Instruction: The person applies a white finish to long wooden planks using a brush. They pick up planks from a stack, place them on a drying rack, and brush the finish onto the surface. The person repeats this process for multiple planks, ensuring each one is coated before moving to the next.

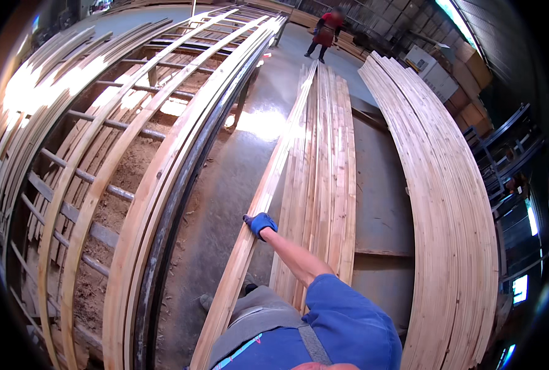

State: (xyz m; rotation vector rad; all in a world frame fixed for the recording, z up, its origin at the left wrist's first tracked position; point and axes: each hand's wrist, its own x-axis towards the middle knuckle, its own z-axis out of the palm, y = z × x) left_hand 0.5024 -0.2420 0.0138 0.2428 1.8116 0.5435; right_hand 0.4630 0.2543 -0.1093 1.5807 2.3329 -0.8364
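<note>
Grip check first: my right hand (261,224), in a blue glove, is closed around the edge of one long wooden plank (268,185), roughly a third of the way up its length. The plank runs from down by my legs away toward the far end of the concrete floor (225,179), lying along the left side of the flat stack of boards (324,179). My left hand isn't in the shot at all, so no call on that one.

For doing this well, I'd say keep the fingers wrapped over the edge rather than pinching, since a board this long will likely flex and whip if lifted from one spot. Probably better to slide it than hoist it. The metal drying rack (101,185) with its slats sits just left across the gap, so watch the far tip. There's a person (325,31) standing way down the aisle, too.
</note>
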